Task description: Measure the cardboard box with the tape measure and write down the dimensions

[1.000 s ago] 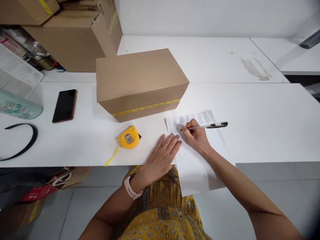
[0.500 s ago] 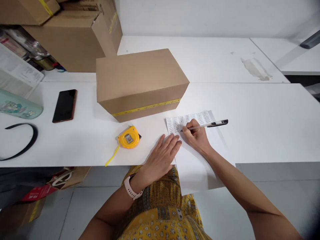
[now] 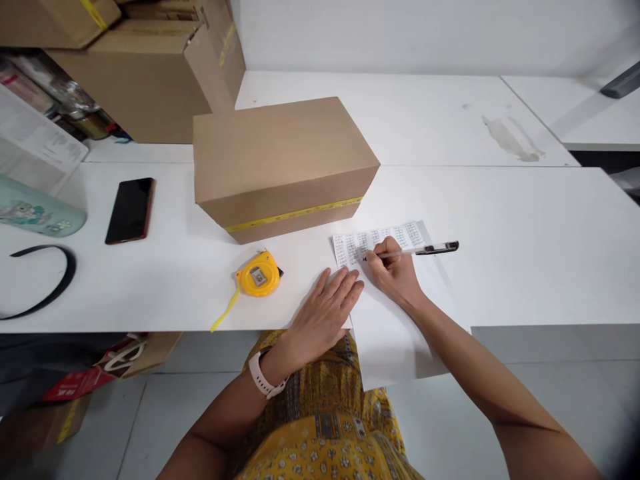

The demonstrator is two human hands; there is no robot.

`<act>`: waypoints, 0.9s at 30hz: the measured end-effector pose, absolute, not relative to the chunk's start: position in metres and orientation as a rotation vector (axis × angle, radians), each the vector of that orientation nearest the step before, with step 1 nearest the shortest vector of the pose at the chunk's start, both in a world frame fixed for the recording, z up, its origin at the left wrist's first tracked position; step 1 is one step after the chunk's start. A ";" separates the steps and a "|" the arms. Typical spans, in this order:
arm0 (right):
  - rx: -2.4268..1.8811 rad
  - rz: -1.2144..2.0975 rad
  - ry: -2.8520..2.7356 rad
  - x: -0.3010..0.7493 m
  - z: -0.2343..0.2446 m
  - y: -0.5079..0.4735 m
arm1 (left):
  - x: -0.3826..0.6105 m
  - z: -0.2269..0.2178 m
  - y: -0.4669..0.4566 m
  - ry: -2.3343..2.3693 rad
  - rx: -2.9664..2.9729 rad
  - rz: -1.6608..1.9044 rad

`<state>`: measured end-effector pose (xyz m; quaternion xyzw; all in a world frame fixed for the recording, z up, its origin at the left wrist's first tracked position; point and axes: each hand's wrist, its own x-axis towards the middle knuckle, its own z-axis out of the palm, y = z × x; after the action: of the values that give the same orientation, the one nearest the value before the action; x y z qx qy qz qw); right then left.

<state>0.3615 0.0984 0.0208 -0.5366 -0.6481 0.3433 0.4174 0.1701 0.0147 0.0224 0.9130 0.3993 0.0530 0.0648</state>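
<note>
My right hand [image 3: 394, 272] is closed around a pen [image 3: 423, 250] with a clear barrel and black cap end. The pen's tip rests on a white paper sheet [image 3: 400, 340] covered at its top with columns of handwriting. My left hand [image 3: 327, 303] lies flat, fingers stretched, its fingertips on the sheet's left edge. A yellow tape measure [image 3: 259, 274] with a yellow strap sits left of that hand. Behind both hands stands a closed cardboard box [image 3: 285, 160] with yellow tape along its side. The sheet's lower part hangs over the table's front edge.
A dark phone [image 3: 131, 211], a mint-green bottle [image 3: 40, 208] and a curved black strap [image 3: 70, 270] lie on the white table [image 3: 525, 247] at the left. More cardboard boxes [image 3: 135, 73] are stacked at the back left. Bags [image 3: 95, 373] stand under the table.
The pen's top end has shifted very slightly to the right. Otherwise both hands and the objects stay in place, with a tiny shift of the view.
</note>
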 end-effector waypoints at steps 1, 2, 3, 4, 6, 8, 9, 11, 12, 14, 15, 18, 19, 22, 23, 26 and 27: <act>-1.345 0.865 -1.629 0.361 0.021 0.098 | 0.170 0.022 0.015 1.203 2.757 0.164; -1.343 0.867 -1.631 0.361 0.021 0.098 | 0.170 0.022 0.015 1.202 2.757 0.170; -1.340 0.867 -1.634 0.361 0.021 0.098 | 0.170 0.022 0.015 1.204 2.758 0.176; -1.339 0.866 -1.636 0.361 0.021 0.098 | 0.170 0.022 0.015 1.205 2.757 0.180; -1.338 0.859 -1.639 0.361 0.020 0.098 | 0.170 0.022 0.015 1.210 2.755 0.184; -1.337 0.854 -1.638 0.361 0.020 0.098 | 0.170 0.022 0.015 1.210 2.756 0.179; -1.336 0.855 -1.639 0.361 0.021 0.098 | 0.170 0.023 0.015 1.209 2.757 0.174; -1.336 0.858 -1.635 0.361 0.021 0.098 | 0.170 0.023 0.015 1.206 2.763 0.167; -1.338 0.860 -1.629 0.362 0.021 0.098 | 0.170 0.024 0.015 1.205 2.765 0.166; -1.350 0.861 -1.616 0.362 0.022 0.098 | 0.170 0.023 0.015 1.206 2.767 0.165; -1.357 0.861 -1.610 0.361 0.022 0.098 | 0.170 0.023 0.015 1.208 2.767 0.165; -1.368 0.866 -1.609 0.361 0.022 0.098 | 0.170 0.022 0.015 1.210 2.770 0.164; -1.366 0.868 -1.611 0.361 0.022 0.098 | 0.170 0.022 0.015 1.210 2.771 0.165; -1.362 0.878 -1.611 0.362 0.021 0.098 | 0.170 0.022 0.015 1.212 2.771 0.159; -1.368 0.885 -1.605 0.362 0.021 0.099 | 0.170 0.022 0.015 1.213 2.771 0.156; -1.383 0.888 -1.589 0.362 0.021 0.099 | 0.170 0.022 0.015 1.212 2.771 0.152; -1.383 0.879 -1.592 0.362 0.021 0.099 | 0.170 0.022 0.015 1.211 2.771 0.152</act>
<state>0.3620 0.0994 0.0210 -0.5505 -0.6340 0.3500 0.4154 0.1700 0.0147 0.0220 0.9137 0.3992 0.0500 0.0569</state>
